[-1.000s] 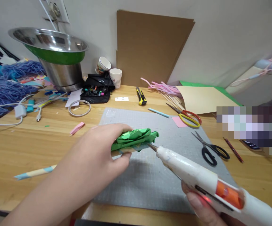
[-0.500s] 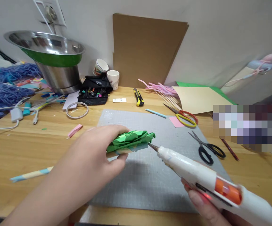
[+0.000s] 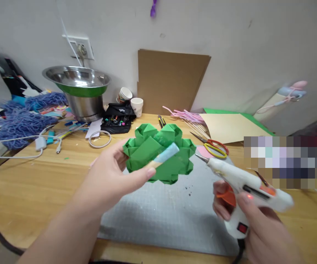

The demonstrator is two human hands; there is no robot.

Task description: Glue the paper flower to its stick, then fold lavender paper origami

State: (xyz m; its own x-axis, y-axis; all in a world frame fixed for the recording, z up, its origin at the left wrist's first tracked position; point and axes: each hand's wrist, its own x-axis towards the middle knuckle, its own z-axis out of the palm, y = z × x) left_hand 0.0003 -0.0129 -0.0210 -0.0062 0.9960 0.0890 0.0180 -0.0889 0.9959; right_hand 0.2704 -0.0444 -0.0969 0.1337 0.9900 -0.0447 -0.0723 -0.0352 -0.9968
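My left hand (image 3: 111,174) is closed on a green folded-paper piece (image 3: 142,156) with scalloped edges, held up with its flat side facing me. Across that side lies a rolled paper stick (image 3: 168,153) in pale blue and cream, pressed down by my left thumb. The stick's other end is hidden behind my hand and arm. My right hand (image 3: 260,220) grips a white hot glue gun (image 3: 235,172), fingers around its orange trigger (image 3: 227,198). Its metal tip (image 3: 201,158) points left, just short of the paper's right edge. A small red light glows by my right thumb.
A grey cutting mat (image 3: 147,216) covers the table under my hands. Beyond it are red-and-yellow-handled scissors (image 3: 216,149), a utility knife (image 3: 162,121) and pink sticks (image 3: 185,116). A metal basin (image 3: 78,77), a marker pouch (image 3: 118,126) and a white cable (image 3: 100,146) are at left.
My left hand has turned the green paper from edge-on to flat-side-on, showing the stick across it. The glue gun has drawn back to the right, away from the paper. The view has tilted up.
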